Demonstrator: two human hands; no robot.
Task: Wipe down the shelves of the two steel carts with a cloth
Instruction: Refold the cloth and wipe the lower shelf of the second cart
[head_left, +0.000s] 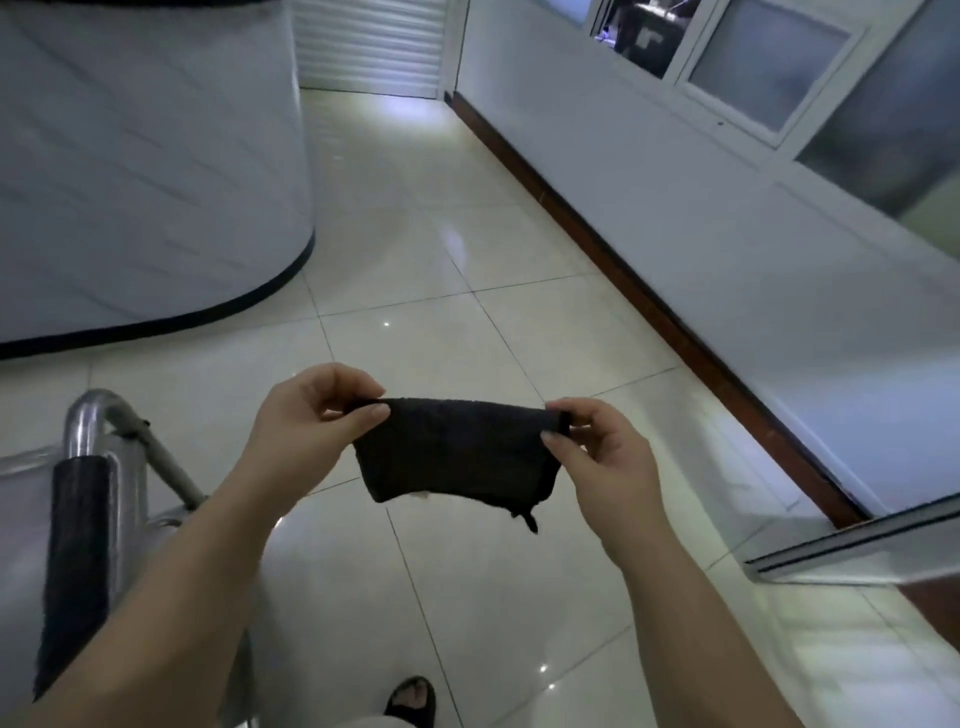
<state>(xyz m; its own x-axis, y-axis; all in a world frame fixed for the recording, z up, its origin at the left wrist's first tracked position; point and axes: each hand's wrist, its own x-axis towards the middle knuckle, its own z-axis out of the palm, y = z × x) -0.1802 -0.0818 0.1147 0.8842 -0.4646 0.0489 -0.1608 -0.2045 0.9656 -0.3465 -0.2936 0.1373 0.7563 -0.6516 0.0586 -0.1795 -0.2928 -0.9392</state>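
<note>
Steel tubing at the lower left edge of the view is the one cart I can place. Its curved handle rises there, with a dark sleeve wrapped round the upright bar, and my left forearm crosses in front of it. Its shelves are mostly out of view. My left hand pinches the top left corner of the dark cloth between thumb and fingers. The cloth hangs in the air over the tiled floor, touching nothing else, its long axis running straight across from one hand to the other. My right hand pinches the opposite top corner. At the lower right edge a steel-edged slab juts in; I cannot tell whether it belongs to the second cart. The wiping, I judge, lies down and to the left, so my left hand is the nearer one.
</note>
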